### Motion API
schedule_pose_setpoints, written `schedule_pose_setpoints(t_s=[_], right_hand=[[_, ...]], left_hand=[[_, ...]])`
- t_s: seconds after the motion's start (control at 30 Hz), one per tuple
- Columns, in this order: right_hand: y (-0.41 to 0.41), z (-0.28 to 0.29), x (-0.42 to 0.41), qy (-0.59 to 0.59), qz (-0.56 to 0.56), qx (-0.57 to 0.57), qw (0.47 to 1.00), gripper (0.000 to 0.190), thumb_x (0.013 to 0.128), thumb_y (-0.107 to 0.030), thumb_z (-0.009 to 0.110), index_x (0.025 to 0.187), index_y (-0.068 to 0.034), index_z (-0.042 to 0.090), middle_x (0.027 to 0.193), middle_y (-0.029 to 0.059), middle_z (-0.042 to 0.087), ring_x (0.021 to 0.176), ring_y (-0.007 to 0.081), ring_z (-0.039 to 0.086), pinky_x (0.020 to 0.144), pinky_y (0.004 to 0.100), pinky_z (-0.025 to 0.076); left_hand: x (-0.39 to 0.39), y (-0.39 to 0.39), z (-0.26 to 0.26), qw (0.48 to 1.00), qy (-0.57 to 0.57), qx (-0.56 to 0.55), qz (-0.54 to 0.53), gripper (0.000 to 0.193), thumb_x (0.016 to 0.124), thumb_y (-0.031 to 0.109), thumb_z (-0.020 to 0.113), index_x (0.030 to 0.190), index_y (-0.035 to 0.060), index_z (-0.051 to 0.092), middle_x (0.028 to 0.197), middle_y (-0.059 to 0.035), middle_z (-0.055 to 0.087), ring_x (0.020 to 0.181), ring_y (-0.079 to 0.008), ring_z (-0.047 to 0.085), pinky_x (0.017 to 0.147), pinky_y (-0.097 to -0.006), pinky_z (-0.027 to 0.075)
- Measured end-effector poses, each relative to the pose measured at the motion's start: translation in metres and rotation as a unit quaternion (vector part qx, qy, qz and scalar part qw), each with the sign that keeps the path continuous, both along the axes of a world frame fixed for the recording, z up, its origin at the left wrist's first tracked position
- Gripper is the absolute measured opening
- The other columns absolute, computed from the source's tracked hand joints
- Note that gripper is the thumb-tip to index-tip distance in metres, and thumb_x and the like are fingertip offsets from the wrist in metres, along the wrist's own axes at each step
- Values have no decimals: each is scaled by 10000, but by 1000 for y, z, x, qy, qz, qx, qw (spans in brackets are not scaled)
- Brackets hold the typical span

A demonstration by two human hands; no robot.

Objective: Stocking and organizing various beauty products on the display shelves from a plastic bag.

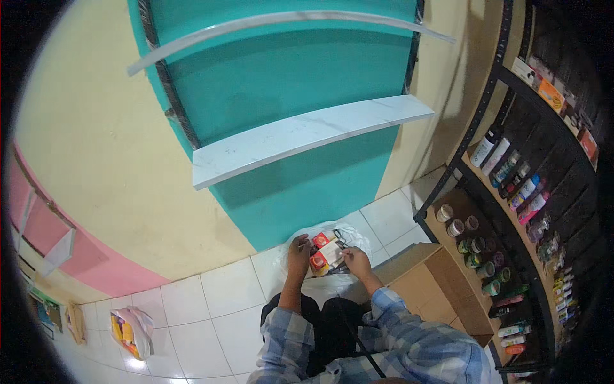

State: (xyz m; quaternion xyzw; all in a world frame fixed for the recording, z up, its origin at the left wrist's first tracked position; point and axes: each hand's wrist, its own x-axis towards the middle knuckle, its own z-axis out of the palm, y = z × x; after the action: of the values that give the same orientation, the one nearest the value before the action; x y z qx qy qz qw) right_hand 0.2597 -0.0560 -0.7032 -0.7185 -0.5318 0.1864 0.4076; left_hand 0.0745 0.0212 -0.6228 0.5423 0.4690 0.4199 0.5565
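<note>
An open white plastic bag (pixel 357 235) full of small packaged goods lies on the tiled floor against the teal wall. My left hand (pixel 299 250) is at the bag's left side, fingers curled near its edge; whether they hold the plastic is unclear. On the right, my right hand (pixel 355 261) touches or nears a pale flat packet (pixel 331 252) among the goods, its grip too small to tell. Red boxes (pixel 320 239) lie beside the packet, between my two hands. Dark and clear small items fill the rest of the bag.
Right of me stands an open cardboard box (pixel 427 288), beside a black metal rack with wooden shelves (pixel 508 192) of bottles and jars. A white marble-look shelf (pixel 307 137) juts from the wall ahead. A second bag (pixel 139 326) with yellow packages sits on the floor at left.
</note>
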Motion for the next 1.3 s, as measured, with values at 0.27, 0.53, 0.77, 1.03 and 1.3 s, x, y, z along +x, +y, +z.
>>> schedule_pose_setpoints(t_s=[0.27, 0.53, 0.77, 1.03, 1.3], right_hand=[[-25, 11, -6, 147, -26, 79, 986, 145, 771, -88, 560, 884, -19, 619, 788, 110, 617, 700, 179, 589, 641, 285, 466], [-34, 81, -17, 383, -28, 120, 915, 159, 851, -108, 529, 940, 12, 583, 836, 53, 627, 734, 107, 574, 675, 217, 456], [-55, 88, -19, 447, 24, 133, 884, 180, 881, -161, 515, 962, -10, 570, 895, 44, 619, 769, 98, 569, 684, 219, 450], [-64, 40, -15, 495, 2, 115, 861, 157, 853, -149, 547, 925, -10, 563, 885, 60, 621, 732, 99, 562, 627, 201, 433], [-49, 40, -25, 501, 0, 155, 852, 170, 883, -175, 499, 898, -20, 567, 837, 59, 608, 703, 113, 566, 616, 222, 447]], left_hand=[[-20, -38, 29, 982, 98, 161, 20, 254, 828, 82, 484, 1052, -27, 532, 956, -137, 593, 862, -198, 582, 754, -281, 455], [2, -87, 40, 995, -54, 79, -30, 266, 844, 202, 526, 1051, 36, 552, 986, -51, 570, 838, -151, 566, 731, -299, 461], [15, -131, 14, 979, 66, 191, 1, 236, 807, 52, 558, 1041, 28, 541, 1085, -124, 522, 916, -187, 542, 792, -296, 447], [8, -155, 44, 996, 15, 82, -43, 298, 830, 78, 557, 1115, 39, 481, 1096, -107, 524, 962, -189, 527, 793, -294, 442], [-2, -150, 47, 993, 30, 105, -44, 359, 845, 82, 494, 1193, 39, 418, 1084, -105, 525, 948, -200, 534, 763, -291, 434]])
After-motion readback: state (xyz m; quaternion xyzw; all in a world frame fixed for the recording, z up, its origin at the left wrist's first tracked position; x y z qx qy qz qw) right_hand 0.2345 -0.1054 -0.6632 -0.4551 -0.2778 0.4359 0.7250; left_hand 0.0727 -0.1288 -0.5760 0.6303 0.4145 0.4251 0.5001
